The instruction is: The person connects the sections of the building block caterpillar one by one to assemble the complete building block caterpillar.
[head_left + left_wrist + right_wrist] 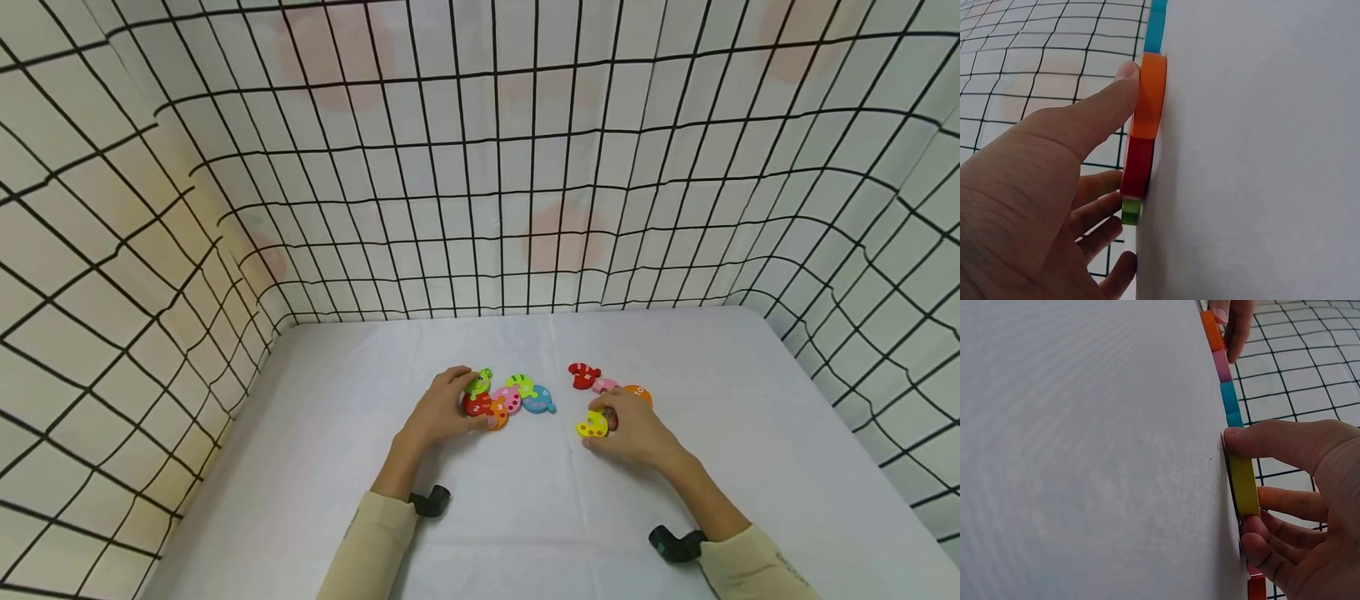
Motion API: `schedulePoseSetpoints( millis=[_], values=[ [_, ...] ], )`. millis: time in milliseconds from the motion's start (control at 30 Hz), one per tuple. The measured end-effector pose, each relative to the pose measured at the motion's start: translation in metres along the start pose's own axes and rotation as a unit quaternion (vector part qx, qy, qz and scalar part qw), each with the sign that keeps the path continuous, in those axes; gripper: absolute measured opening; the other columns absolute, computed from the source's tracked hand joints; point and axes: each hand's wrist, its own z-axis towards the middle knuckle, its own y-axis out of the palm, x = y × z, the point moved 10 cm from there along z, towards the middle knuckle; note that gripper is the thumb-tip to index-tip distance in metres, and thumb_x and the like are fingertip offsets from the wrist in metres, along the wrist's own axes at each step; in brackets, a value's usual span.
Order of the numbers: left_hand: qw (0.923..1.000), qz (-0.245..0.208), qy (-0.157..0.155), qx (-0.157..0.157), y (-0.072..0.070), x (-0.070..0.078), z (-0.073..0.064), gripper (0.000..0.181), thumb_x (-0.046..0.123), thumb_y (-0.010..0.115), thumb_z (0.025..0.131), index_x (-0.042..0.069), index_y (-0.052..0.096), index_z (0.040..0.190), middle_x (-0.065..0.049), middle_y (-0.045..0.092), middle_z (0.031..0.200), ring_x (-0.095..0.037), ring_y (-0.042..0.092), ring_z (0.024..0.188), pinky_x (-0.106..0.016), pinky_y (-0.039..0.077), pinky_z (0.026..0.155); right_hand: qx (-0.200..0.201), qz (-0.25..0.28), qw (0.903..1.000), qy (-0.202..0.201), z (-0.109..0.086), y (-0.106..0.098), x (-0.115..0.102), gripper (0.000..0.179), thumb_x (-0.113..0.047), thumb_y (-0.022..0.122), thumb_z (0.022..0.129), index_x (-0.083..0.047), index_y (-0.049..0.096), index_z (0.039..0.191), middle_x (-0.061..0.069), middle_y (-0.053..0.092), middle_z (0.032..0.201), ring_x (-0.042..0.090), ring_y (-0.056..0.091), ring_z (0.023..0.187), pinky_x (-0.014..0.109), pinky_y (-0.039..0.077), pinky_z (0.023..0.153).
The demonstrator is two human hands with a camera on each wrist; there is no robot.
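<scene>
A caterpillar puzzle of joined, flat pieces lies on the white table: a green head (481, 382) with a face, then red (474, 406), orange (498, 413), pink (508, 399), light green (519, 385) and blue (537, 401) pieces. My left hand (441, 410) holds its left end, thumb at the orange piece's edge and fingers by the head and red piece. To the right, my right hand (636, 430) pinches a yellow spotted puzzle piece (1244, 487) between thumb and fingers, close over the table. In the right wrist view, the blue piece (1229, 399) appears just beyond the thumb.
Beyond my right hand lie loose puzzle pieces: a red striped one (582, 375), a pink one (603, 385) and an orange one (638, 392), partly covered by the hand. A black wire grid (495, 192) stands round the back and sides of the table (510, 517).
</scene>
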Motion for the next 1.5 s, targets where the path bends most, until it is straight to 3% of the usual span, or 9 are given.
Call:
schedulePoseSetpoints(
  millis=[200,333,500,633,800,1500],
  values=[
    [1.0000,-0.002,0.001,0.000,0.001,-0.004,0.001,0.086,0.053,0.083,0.081,0.015,0.052,0.152,-0.007,0.046,0.157,-0.029,0.041,0.147,-0.051,0.041,0.119,0.016,0.010,0.9998,-0.003,0.003,-0.004,0.001,0.052,-0.031,0.091,0.074,-0.007,0.071,0.115,0.003,0.058,0.095,0.018,0.050,0.088,0.026,0.046,0.067],
    [0.9999,-0.009,0.008,-0.003,0.001,-0.006,0.002,0.086,0.053,0.082,0.081,0.016,0.052,0.152,-0.007,0.047,0.157,-0.029,0.040,0.147,-0.052,0.041,0.119,0.039,0.026,0.9988,-0.013,0.008,-0.011,-0.002,0.049,-0.029,0.092,0.073,-0.006,0.072,0.112,0.004,0.058,0.095,0.017,0.051,0.083,0.022,0.046,0.062],
    [0.9995,-0.021,0.020,-0.011,0.001,-0.006,0.002,0.085,0.049,0.082,0.082,0.015,0.051,0.153,-0.008,0.046,0.157,-0.031,0.039,0.147,-0.053,0.040,0.119,0.059,0.041,0.9973,-0.013,0.012,-0.015,-0.005,0.049,-0.026,0.093,0.073,-0.004,0.073,0.112,0.008,0.061,0.102,0.018,0.053,0.083,0.019,0.050,0.064],
    [0.9994,-0.026,0.021,-0.006,0.000,-0.006,0.002,0.084,0.048,0.083,0.082,0.014,0.052,0.152,-0.009,0.046,0.156,-0.031,0.039,0.147,-0.054,0.040,0.119,0.063,0.045,0.9970,-0.013,0.016,-0.013,-0.009,0.050,-0.026,0.093,0.073,-0.005,0.072,0.113,0.007,0.061,0.097,0.019,0.054,0.083,0.019,0.049,0.065],
    [0.9995,-0.028,0.012,-0.006,0.000,-0.007,0.003,0.085,0.047,0.084,0.081,0.015,0.052,0.152,-0.008,0.046,0.156,-0.031,0.039,0.147,-0.053,0.039,0.120,0.057,0.050,0.9970,-0.017,0.020,-0.009,-0.018,0.050,-0.026,0.093,0.074,-0.006,0.071,0.114,0.005,0.059,0.093,0.018,0.053,0.083,0.020,0.049,0.066],
    [0.9993,-0.036,0.008,-0.007,0.000,-0.003,0.001,0.082,0.043,0.085,0.082,0.014,0.053,0.151,-0.010,0.047,0.156,-0.033,0.040,0.146,-0.054,0.042,0.118,0.027,0.048,0.9983,-0.020,0.038,0.019,-0.040,0.048,-0.024,0.089,0.077,-0.006,0.073,0.118,0.008,0.068,0.113,0.018,0.053,0.084,0.025,0.050,0.071]
  ],
)
